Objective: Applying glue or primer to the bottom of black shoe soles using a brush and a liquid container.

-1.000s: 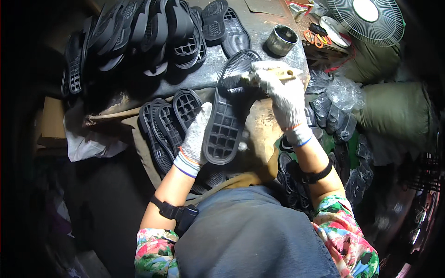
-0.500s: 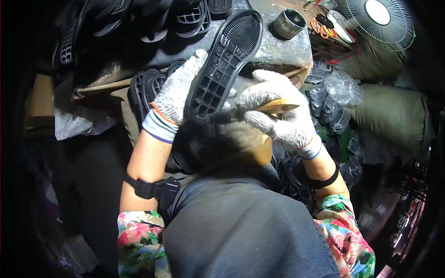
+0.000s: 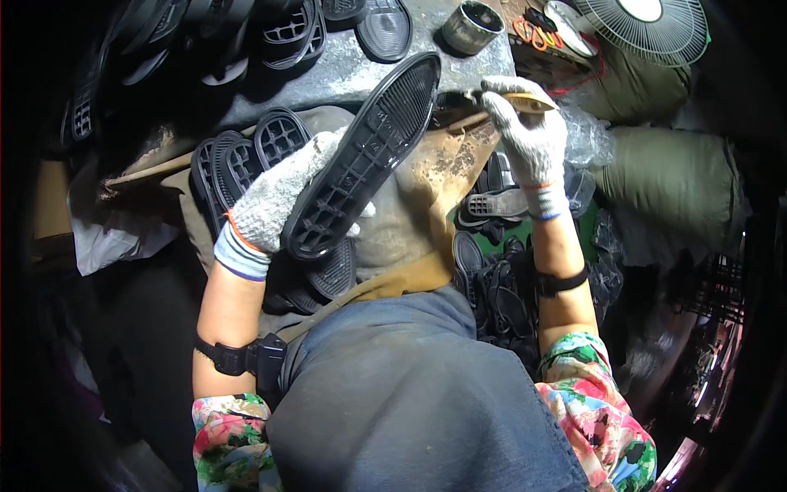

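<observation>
My left hand [image 3: 275,193], in a grey-white knitted glove, grips a black shoe sole [image 3: 365,156] by its side. The sole is tilted, its gridded, ribbed face toward me and its toe end pointing up and right. My right hand [image 3: 534,139], gloved alike, pinches a brush by its yellow wooden handle [image 3: 529,102]. The brush's dark end points left, apart from the sole and near the bench's front edge. A dark, stained round pot [image 3: 473,27] stands on the bench above it.
Black soles [image 3: 283,135] lie beside my left hand, and one sole [image 3: 384,29] rests on the worn bench [image 3: 344,78]. More footwear [image 3: 500,205] is piled below my right hand. A fan [image 3: 648,33], orange-handled scissors [image 3: 537,37] and green sacks [image 3: 668,172] are at the right.
My right hand has drawn the brush up and right, away from the sole's heel end. My left hand has lowered and tilted the sole further rightward. The whole view has shifted slightly.
</observation>
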Demonstrator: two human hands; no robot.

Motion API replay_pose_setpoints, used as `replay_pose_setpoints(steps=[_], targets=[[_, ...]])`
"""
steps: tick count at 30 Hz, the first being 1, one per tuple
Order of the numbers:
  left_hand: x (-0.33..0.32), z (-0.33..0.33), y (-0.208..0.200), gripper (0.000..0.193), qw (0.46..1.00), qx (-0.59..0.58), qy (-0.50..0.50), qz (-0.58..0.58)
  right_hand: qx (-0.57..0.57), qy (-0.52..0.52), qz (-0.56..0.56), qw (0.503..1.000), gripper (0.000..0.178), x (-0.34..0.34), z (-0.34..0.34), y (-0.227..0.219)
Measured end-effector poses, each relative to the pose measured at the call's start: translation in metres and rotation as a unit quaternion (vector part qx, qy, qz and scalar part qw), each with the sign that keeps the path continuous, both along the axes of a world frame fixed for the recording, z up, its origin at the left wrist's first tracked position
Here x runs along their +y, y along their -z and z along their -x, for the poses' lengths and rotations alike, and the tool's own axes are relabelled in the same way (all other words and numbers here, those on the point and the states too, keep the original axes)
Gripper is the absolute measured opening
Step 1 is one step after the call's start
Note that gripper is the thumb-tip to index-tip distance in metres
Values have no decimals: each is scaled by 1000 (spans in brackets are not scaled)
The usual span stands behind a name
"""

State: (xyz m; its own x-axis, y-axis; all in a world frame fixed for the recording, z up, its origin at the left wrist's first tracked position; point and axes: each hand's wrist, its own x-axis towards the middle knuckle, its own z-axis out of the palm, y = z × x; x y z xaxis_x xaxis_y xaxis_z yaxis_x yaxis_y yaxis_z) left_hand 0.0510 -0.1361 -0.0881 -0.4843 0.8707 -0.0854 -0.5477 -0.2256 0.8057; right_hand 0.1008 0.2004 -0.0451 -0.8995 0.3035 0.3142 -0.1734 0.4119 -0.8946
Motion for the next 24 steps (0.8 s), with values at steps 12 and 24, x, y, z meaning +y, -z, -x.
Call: replay_pose_setpoints(steps=[12,24], targets=[[32,-65,59,70,866,-458,-75,-185,118,-90,-351,924,24,-35,30,58],[40,-51,49,72,858,-480,-88,-162,73,78,-431,896,15,-39,44,38]])
